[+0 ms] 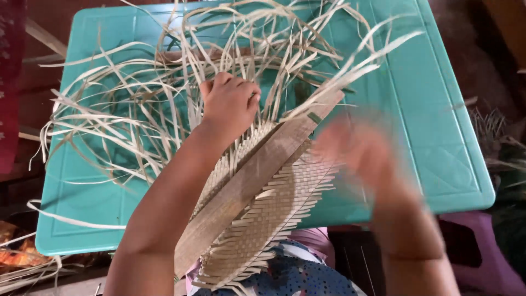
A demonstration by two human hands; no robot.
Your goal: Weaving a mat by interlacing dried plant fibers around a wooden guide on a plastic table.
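Note:
A half-woven mat of pale palm strips [263,225] lies slanted from my lap up onto a teal plastic table [438,109]. A flat brown wooden slat [257,175] rests along the mat's length. My left hand [230,104] is closed around a bunch of loose strips [137,109] at the upper end of the weave. My right hand [356,153] is blurred with motion beside the mat's right edge, and I cannot tell what it holds. Long unwoven strips fan out over the table's far half.
Dark floor surrounds the table. A pile of loose strips [22,268] lies at the lower left, and dry plant material [498,142] sits at the right. A pink stool [482,252] stands at the lower right. Blue patterned cloth [296,279] covers my lap.

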